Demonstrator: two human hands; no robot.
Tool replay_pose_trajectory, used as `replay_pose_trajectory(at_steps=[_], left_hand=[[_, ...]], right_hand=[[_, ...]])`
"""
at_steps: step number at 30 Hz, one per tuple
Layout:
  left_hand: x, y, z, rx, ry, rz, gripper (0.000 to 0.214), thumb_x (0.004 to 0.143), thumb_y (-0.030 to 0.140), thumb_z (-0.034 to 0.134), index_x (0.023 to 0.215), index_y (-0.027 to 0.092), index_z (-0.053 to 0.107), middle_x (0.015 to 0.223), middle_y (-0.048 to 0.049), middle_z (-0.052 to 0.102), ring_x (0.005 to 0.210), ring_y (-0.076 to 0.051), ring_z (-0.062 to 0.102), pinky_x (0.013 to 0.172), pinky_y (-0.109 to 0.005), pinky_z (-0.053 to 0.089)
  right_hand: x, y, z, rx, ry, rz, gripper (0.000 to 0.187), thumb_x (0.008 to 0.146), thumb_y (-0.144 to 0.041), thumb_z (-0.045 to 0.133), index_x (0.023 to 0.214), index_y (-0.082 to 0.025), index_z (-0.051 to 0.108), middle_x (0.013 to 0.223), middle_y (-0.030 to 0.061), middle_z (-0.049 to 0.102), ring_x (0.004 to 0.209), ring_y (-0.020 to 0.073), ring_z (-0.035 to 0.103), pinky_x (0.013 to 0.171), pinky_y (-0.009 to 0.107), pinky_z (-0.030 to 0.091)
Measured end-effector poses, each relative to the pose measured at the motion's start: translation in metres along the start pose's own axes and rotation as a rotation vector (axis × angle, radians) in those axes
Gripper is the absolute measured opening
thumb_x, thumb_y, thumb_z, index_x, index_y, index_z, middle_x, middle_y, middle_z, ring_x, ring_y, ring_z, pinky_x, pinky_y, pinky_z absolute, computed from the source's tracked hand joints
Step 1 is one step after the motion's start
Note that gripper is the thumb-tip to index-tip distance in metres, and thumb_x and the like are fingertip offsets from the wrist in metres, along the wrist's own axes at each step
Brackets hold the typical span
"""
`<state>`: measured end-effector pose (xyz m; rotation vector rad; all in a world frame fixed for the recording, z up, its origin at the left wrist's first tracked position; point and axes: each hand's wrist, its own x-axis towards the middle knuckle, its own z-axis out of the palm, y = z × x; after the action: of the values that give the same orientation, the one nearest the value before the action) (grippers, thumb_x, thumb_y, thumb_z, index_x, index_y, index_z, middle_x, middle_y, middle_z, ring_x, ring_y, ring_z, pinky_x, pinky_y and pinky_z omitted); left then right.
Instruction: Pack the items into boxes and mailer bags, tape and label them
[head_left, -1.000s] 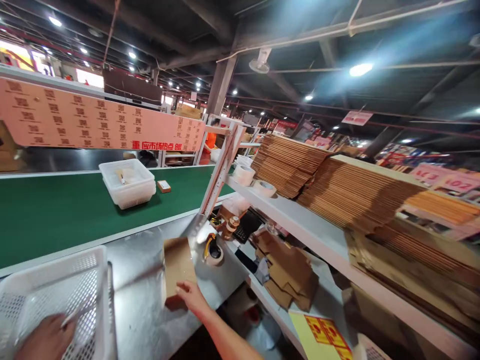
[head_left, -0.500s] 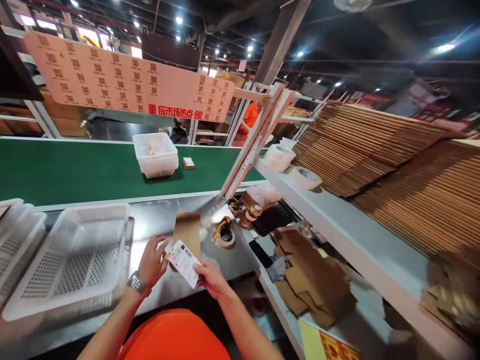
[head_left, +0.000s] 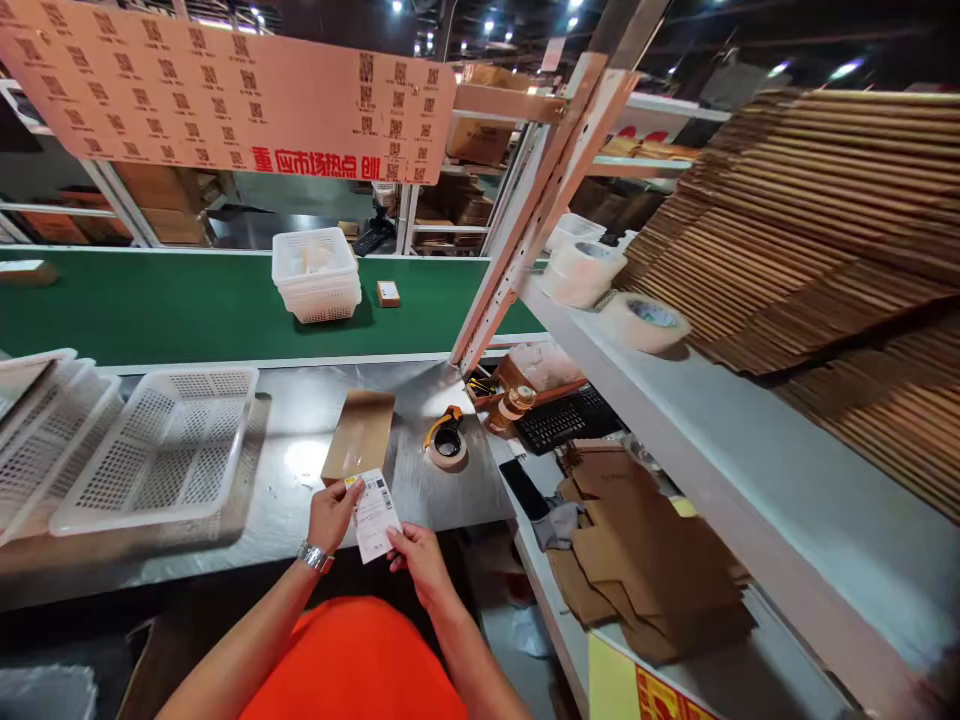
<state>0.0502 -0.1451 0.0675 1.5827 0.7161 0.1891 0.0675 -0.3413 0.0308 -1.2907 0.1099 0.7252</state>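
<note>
Between my two hands is a white printed shipping label, tilted a little, over the table's front edge. My left hand, with a metal watch at the wrist, pinches the label's upper left corner. Thumb and fingers of my right hand are closed on its lower right edge. Just beyond the label a brown cardboard box lies on the metal table. To the right of the box sits a tape dispenser with a yellow-orange part and a roll of tape.
White plastic baskets stand at the left. Past the table runs a green conveyor carrying stacked baskets and a small box. At right, a shelf bears tape rolls and stacked cardboard; below are a phone and keyboard.
My left hand has moved onto the label's upper corner, and the label now hangs more upright. The camera view has tipped downward. Another box has appeared at the conveyor's left.
</note>
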Motion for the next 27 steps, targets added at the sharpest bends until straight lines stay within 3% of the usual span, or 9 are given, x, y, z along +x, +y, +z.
replay_pose_trajectory(at_steps=[3,6,11,15,22,27], left_hand=[[-0.018,-0.010,0.017,-0.159,-0.128,-0.071,0.068,0.065,0.085,0.085,0.079,0.019,0.079,0.083,-0.0093,0.083,0.079,-0.026,0.076,0.073,-0.036,0.061],[-0.039,-0.024,0.035,-0.174,-0.278,-0.149,0.062,0.058,0.070,0.097,0.088,0.018,0.083,0.089,-0.0113,0.087,0.080,-0.027,0.079,0.070,-0.035,0.061],[-0.051,-0.033,0.044,-0.131,-0.210,-0.173,0.047,0.062,0.055,0.095,0.089,0.018,0.084,0.096,-0.0126,0.090,0.081,-0.028,0.080,0.071,-0.036,0.061],[-0.053,-0.030,0.043,-0.147,-0.165,-0.171,0.044,0.068,0.051,0.092,0.096,0.018,0.084,0.101,-0.0123,0.090,0.085,-0.028,0.081,0.071,-0.036,0.062],[-0.059,-0.032,0.039,-0.182,-0.138,-0.138,0.046,0.065,0.052,0.094,0.092,0.018,0.083,0.096,-0.0110,0.089,0.079,-0.024,0.078,0.068,-0.033,0.060],[-0.056,-0.031,0.036,-0.194,-0.126,-0.128,0.045,0.065,0.047,0.099,0.095,0.016,0.084,0.095,-0.0111,0.089,0.077,-0.024,0.079,0.064,-0.031,0.060]], right_hand=[[-0.005,0.001,-0.009,0.018,0.055,-0.019,0.061,0.064,-0.073,0.100,0.079,-0.016,0.083,0.072,0.0028,0.074,0.063,0.0116,0.059,0.051,0.021,0.050],[-0.011,-0.004,-0.017,0.095,0.043,-0.036,0.059,0.069,-0.072,0.098,0.088,-0.017,0.085,0.081,0.0043,0.078,0.071,0.0143,0.066,0.059,0.023,0.056],[-0.021,-0.008,-0.033,0.231,0.039,0.028,0.064,0.064,-0.068,0.103,0.097,-0.016,0.086,0.091,0.0072,0.082,0.081,0.0179,0.074,0.071,0.028,0.064],[-0.026,-0.005,-0.040,0.220,0.057,0.043,0.061,0.062,-0.063,0.106,0.094,-0.016,0.084,0.085,0.0050,0.080,0.076,0.0165,0.073,0.069,0.028,0.063],[-0.026,-0.004,-0.037,0.184,0.050,0.032,0.059,0.059,-0.066,0.106,0.084,-0.018,0.081,0.078,0.0017,0.079,0.069,0.0134,0.069,0.065,0.025,0.059],[-0.028,-0.009,-0.033,0.216,0.064,0.030,0.063,0.056,-0.068,0.106,0.082,-0.016,0.083,0.078,0.0044,0.081,0.067,0.0136,0.069,0.063,0.025,0.058]])
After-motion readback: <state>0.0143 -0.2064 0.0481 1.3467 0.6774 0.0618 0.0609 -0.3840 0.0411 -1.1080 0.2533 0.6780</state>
